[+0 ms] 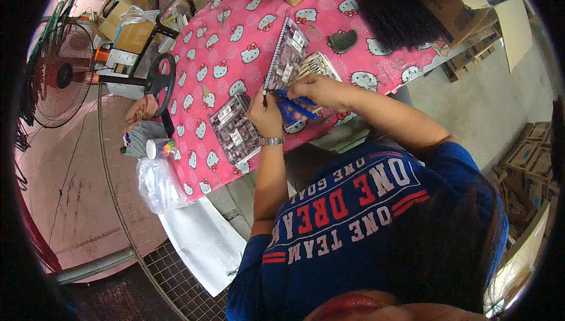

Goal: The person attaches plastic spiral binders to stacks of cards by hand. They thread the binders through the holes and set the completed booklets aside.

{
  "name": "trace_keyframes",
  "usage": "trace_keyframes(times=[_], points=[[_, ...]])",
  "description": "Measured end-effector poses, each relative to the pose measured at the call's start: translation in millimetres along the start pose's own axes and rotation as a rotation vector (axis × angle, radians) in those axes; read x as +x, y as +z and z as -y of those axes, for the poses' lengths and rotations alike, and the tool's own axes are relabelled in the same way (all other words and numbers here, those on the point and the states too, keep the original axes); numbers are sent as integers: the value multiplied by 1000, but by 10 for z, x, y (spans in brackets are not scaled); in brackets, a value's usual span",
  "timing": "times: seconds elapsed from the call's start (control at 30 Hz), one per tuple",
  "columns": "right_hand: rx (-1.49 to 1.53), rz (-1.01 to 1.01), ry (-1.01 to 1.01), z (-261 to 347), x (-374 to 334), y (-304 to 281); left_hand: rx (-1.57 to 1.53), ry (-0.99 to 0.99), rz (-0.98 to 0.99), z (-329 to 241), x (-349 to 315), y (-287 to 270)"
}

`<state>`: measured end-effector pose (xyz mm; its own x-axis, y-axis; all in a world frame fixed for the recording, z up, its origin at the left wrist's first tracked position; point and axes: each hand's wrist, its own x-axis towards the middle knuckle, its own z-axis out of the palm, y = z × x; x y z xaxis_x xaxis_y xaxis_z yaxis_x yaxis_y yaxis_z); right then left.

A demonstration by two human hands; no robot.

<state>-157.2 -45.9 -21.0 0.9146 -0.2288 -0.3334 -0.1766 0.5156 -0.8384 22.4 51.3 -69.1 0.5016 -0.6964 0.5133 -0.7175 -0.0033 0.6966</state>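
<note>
Over the near edge of the pink table my two hands work close together. My left hand (pixel 266 116) is closed at the lower end of a spiral notebook (pixel 286 53) with a grey banknote-patterned cover and a coil along its left edge. My right hand (pixel 316 90) is closed, its fingertips at a blue-handled tool (pixel 301 111) that looks like pliers; the grip is partly hidden. Left of my left hand lies another banknote-patterned notebook (pixel 234 135). Partly behind my right hand is a cream notebook (pixel 322 67) with dark lettering.
The pink patterned tablecloth (pixel 220 88) bears a dark green half-round piece (pixel 342 41) and a bundle of thin black strands (pixel 400 21). Cardboard boxes (pixel 435 0) stand at the far right. At left are a fan (pixel 62 77), a lidded jar (pixel 159 148) and a plastic bag (pixel 159 183).
</note>
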Motion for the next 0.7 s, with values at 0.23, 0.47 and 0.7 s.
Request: trace_keyframes(times=[0.23,0.47,0.7], points=[[-778,-360,-577,-278,-614,-222,21,15,-78,-539,476,-804],[-1304,-862,-101,-949,-995,-1280,781,90,283,-75,1045,-1089],[-1334,-1238,-380,-295,-1060,-1972,815,-264,294,1288,473,-997]])
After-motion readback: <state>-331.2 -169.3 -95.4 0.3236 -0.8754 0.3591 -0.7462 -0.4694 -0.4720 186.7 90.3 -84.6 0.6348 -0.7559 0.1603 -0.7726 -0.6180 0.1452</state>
